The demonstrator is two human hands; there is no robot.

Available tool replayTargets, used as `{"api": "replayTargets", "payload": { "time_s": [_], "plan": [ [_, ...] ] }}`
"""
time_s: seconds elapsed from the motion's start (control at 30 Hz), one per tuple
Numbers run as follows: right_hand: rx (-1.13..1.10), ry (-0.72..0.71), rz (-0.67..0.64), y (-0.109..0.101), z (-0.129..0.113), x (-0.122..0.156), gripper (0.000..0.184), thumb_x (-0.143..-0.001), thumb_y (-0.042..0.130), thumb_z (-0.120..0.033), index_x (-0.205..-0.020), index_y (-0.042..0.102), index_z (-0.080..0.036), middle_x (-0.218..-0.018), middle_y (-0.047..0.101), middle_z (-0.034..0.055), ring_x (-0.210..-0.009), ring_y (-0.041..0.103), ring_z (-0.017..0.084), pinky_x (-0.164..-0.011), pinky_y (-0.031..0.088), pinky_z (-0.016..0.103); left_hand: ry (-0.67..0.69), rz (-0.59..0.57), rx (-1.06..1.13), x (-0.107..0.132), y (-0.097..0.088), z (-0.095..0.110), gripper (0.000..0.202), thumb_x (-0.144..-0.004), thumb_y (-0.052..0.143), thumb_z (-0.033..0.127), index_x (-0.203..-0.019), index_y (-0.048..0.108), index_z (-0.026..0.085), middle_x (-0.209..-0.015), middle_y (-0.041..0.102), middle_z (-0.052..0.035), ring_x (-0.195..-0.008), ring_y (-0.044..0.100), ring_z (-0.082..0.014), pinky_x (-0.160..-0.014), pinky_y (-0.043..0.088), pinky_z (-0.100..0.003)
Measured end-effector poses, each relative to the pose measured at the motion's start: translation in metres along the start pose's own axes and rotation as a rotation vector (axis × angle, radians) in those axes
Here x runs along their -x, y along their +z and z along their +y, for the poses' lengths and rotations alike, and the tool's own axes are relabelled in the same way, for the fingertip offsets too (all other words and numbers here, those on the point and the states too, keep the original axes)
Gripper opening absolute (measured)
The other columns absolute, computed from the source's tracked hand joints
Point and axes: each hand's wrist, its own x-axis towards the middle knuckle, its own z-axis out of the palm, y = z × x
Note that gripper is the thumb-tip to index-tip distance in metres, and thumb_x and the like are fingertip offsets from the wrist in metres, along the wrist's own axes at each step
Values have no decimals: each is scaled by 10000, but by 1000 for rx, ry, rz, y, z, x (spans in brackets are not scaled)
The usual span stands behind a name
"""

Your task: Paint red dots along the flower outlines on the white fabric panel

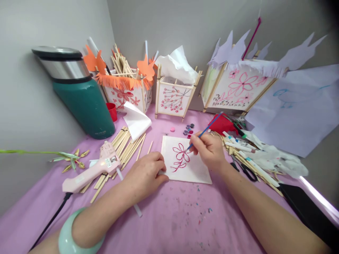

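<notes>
My right hand (208, 150) is closed in a pen grip around the blue brush (208, 127). The shaft slopes up and away to the right; the lower tip meets the sheet (196, 173) at the right side of the flower (181, 153). The flower is outlined in dark pink, with a stem and leaves below it.

The sheet lies flat on the purple surface (164, 225), directly in front of me, between both hands. My left hand (147, 173) is at the left edge of the sheet, fingers curled and thumb extended along the lower left corner. I cannot tell whether it grips the edge or only presses on it. A green bracelet (67, 233) encircles my left forearm.

Beyond the sheet: one pink disc (172, 129) and a cluster of dark discs (192, 126), near my right hand.

Left side: the glue gun (106, 162) rests on wooden sticks (135, 148); a translucent rod (137, 210) passes under my left wrist. The flask (82, 98) stands behind.

Right side: scissors (249, 173), markers and a red cloth (219, 122).

Rear: three decorated boxes (174, 100) stand in a row.
</notes>
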Motion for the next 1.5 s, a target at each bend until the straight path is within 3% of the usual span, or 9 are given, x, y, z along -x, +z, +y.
{"api": "replayTargets", "payload": {
  "time_s": [0.07, 0.17, 0.73, 1.5],
  "plan": [
    [43, -84, -112, 7, -6, 6, 332, -891, 463, -293, -586, 536, -181, -545, 577, -2, -470, 520, 90, -491, 393, 230, 4, -3, -4, 0, -1, 0, 87, -772, 626, 251, -788, 662, 173, -948, 595, -46, -783, 560, -159, -714, 456, -303],
    [98, -153, -176, 15, -7, 13, 355, -893, 453, -267, -552, 510, -184, -560, 577, 5, -491, 510, 92, -513, 381, 240, 4, -9, -4, -1, -1, 1, 89, -776, 625, 247, -792, 663, 168, -940, 594, -45, -769, 557, -153, -714, 455, -297],
    [101, -195, -173, 25, -4, 18, 326, -890, 471, -219, -569, 513, -175, -563, 577, 4, -466, 481, 80, -491, 341, 239, 8, -6, -9, -1, 1, -2, 99, -766, 648, 250, -805, 670, 162, -944, 586, -42, -826, 564, -172, -754, 452, -309],
    [43, -189, -163, 37, -4, 19, 297, -886, 478, -204, -601, 561, -177, -601, 611, -1, -513, 532, 84, -526, 405, 228, 11, 9, -17, -1, 3, -2, 94, -761, 648, 244, -803, 671, 163, -930, 594, -40, -841, 575, -179, -770, 457, -315]
  ]
}}
